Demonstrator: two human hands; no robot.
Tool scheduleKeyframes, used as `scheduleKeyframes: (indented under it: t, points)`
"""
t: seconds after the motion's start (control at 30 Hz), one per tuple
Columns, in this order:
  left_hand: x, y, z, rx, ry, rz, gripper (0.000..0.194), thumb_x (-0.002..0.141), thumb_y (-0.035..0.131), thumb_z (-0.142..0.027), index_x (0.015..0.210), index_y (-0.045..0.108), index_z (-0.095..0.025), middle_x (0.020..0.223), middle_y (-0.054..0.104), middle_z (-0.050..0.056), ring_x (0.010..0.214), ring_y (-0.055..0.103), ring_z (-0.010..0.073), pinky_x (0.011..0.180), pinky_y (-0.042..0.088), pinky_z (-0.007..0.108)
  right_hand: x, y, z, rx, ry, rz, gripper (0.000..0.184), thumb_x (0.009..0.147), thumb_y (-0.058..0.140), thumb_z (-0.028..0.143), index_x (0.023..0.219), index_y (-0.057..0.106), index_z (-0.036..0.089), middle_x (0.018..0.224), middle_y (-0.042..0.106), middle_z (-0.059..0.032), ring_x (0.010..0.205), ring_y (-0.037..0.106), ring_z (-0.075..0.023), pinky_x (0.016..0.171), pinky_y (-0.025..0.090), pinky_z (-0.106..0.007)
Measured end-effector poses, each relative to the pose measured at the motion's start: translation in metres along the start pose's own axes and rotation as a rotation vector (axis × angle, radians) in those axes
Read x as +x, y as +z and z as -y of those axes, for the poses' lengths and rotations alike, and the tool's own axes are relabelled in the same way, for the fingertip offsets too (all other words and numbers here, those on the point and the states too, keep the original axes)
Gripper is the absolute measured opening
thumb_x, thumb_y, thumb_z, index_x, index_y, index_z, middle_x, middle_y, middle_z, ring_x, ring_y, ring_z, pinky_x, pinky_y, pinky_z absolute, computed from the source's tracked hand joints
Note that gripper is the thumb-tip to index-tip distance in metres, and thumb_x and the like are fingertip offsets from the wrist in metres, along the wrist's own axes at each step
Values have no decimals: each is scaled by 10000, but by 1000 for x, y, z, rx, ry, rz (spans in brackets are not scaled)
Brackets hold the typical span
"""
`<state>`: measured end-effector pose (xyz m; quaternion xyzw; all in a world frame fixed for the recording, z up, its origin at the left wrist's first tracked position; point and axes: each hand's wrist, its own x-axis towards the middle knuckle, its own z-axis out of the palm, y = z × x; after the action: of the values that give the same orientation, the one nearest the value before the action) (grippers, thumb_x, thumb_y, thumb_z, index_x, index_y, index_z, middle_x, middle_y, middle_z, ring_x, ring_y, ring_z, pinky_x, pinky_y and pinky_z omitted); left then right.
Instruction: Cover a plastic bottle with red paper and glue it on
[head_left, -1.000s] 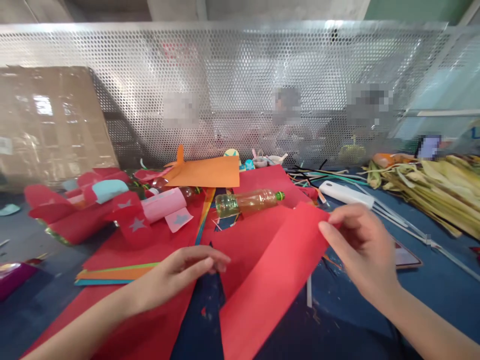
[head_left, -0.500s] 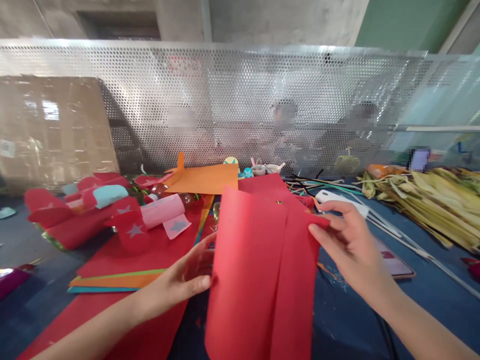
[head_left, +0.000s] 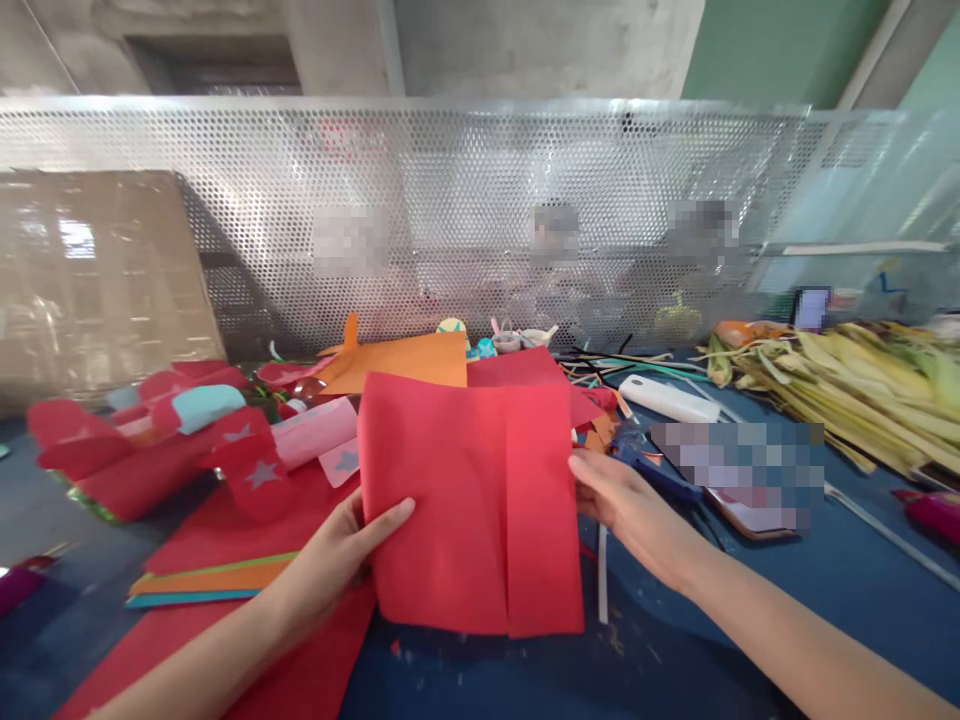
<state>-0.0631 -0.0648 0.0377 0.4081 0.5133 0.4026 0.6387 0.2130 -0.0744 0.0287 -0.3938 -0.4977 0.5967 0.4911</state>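
A sheet of red paper (head_left: 442, 480), rolled over with one edge lapping the front as a vertical strip, stands before me above the blue table. My left hand (head_left: 356, 545) grips its left side, the thumb across the front and the other fingers hidden behind. At the right edge, the fingers of my right hand (head_left: 619, 495) pinch the paper, partly out of sight. Left of it, a red paper piece with stars (head_left: 259, 470) and a pink paper roll (head_left: 315, 435) rest near stacked coloured sheets (head_left: 217, 580).
An orange sheet (head_left: 405, 360) lies behind the red paper. To the right are dark blue scissors (head_left: 656, 470), a phone (head_left: 757, 520), a white tool (head_left: 667, 398) and dried husks (head_left: 862, 380). A perforated metal screen (head_left: 465, 180) and a cardboard box (head_left: 97, 280) stand behind.
The red paper has turned to face me more squarely and now looks shorter and wider. My left hand has closed on its left side; my right hand has moved down along the right edge.
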Motion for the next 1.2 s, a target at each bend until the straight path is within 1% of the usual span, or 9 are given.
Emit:
scheduleKeyframes:
  t: [0.13, 0.37, 0.43, 0.53, 0.63, 0.8, 0.9, 1.1, 1.2]
  points:
    - [0, 0, -3, -37, 10, -33, 599, 672, 820, -392, 1198, 588, -227, 1056, 740, 103, 875, 730, 275, 696, 609, 327, -1, 7, -10, -20, 77, -31, 290, 807, 650, 527, 895, 728, 262, 919, 746, -35, 842, 699, -206, 825, 538, -362]
    - [1, -4, -3, -132, 0, -64, 536, 685, 776, -484, 1133, 636, -227, 860, 763, 60, 701, 729, 229, 635, 582, 296, 3, 4, -11, -29, 13, -132, 298, 765, 691, 518, 878, 743, 247, 871, 747, -46, 793, 697, -232, 759, 565, -401]
    - [4, -8, -2, -158, 18, 6, 510, 649, 736, -623, 939, 696, -205, 725, 748, 50, 603, 697, 207, 585, 559, 279, 3, 2, -10, -1, -25, -177, 288, 779, 685, 507, 897, 740, 251, 892, 744, -52, 834, 692, -242, 755, 567, -393]
    - [8, -12, -3, -155, 73, 205, 672, 604, 603, -809, 742, 723, -162, 625, 716, 89, 549, 660, 209, 558, 530, 287, 3, 0, -11, 74, -88, -208, 268, 813, 660, 491, 937, 724, 262, 927, 736, -47, 902, 677, -234, 751, 565, -358]
    - [9, -12, -2, -138, 115, 344, 749, 628, 532, -847, 766, 753, -144, 785, 749, 137, 674, 694, 241, 641, 538, 312, 4, 0, -12, 129, -115, -241, 281, 820, 651, 497, 939, 706, 249, 923, 730, -42, 903, 672, -220, 715, 564, -333]
    - [5, -9, 8, 52, 174, 464, 459, 657, 755, -593, 903, 740, -206, 1068, 731, 126, 1028, 667, 323, 924, 489, 436, 5, 4, -14, 140, -74, -231, 356, 784, 666, 541, 945, 696, 225, 842, 730, -47, 816, 687, -211, 654, 558, -319]
    - [1, 2, 8, 177, 117, 533, 494, 634, 815, -487, 1034, 711, -216, 1183, 686, 134, 1199, 569, 352, 1044, 393, 510, 5, 8, -16, 144, -36, -202, 342, 780, 672, 536, 921, 705, 226, 799, 734, -43, 761, 694, -200, 641, 550, -308]
    - [0, 48, 6, 161, 13, 278, 538, 657, 795, -469, 1118, 687, -215, 1128, 714, 113, 1218, 558, 343, 1055, 424, 470, 4, 13, -15, 157, 6, -206, 305, 749, 699, 530, 839, 720, 239, 816, 750, -29, 707, 701, -188, 666, 548, -311]
    - [10, 66, 13, 71, 40, 195, 601, 644, 823, -401, 1185, 647, -207, 1171, 697, 102, 1195, 577, 341, 1007, 492, 450, 5, 11, -14, 182, -4, -225, 293, 749, 700, 524, 818, 723, 241, 820, 751, -25, 704, 698, -180, 705, 547, -316]
